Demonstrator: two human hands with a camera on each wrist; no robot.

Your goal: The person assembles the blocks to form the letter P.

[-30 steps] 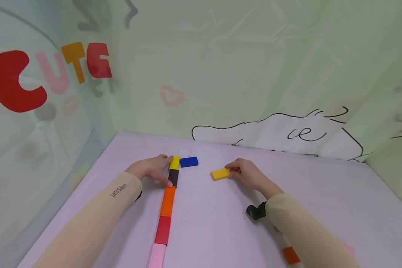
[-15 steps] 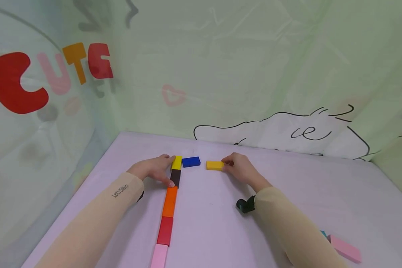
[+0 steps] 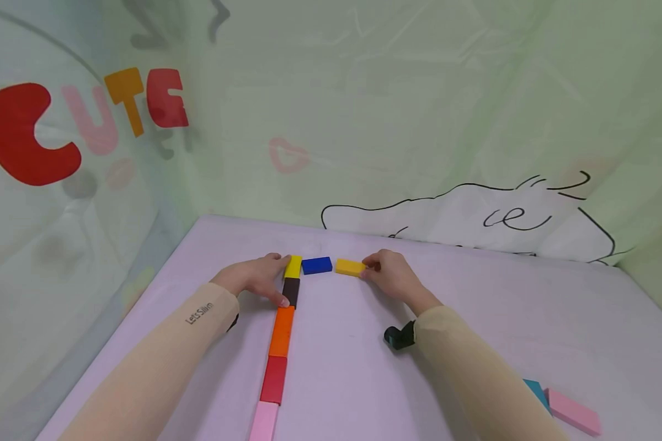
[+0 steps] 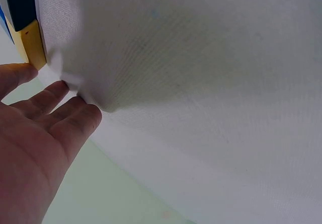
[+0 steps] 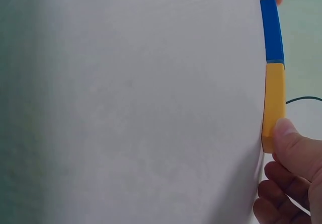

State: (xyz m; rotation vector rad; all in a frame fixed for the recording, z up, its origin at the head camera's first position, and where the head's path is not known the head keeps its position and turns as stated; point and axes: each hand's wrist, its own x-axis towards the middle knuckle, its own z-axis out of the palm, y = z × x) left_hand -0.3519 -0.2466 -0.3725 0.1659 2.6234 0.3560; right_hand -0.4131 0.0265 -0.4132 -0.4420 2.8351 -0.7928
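A row of blocks runs up the left of the table: a yellow block (image 3: 293, 267), a dark block (image 3: 290, 293), an orange block (image 3: 282, 331), a red block (image 3: 274, 380) and a pink block (image 3: 264, 420). My left hand (image 3: 256, 277) lies beside its far end, forefinger touching the yellow block's edge, thumb at the dark block's near end. A blue block (image 3: 317, 266) lies crosswise just right of the yellow one. Right of that, my right hand (image 3: 394, 275) pinches an amber block (image 5: 274, 100) by its right end; in the head view a narrow gap separates it from the blue block.
Near the table's right front lie another pink block (image 3: 574, 411) and a teal block (image 3: 537, 393), the latter partly behind the right sleeve (image 3: 474, 367). A printed curtain (image 3: 397, 110) borders the table's back and left side.
My right hand has slid the amber block left and away from me, turning it roughly in line with the blue block. The left hand stays at the row's far end.
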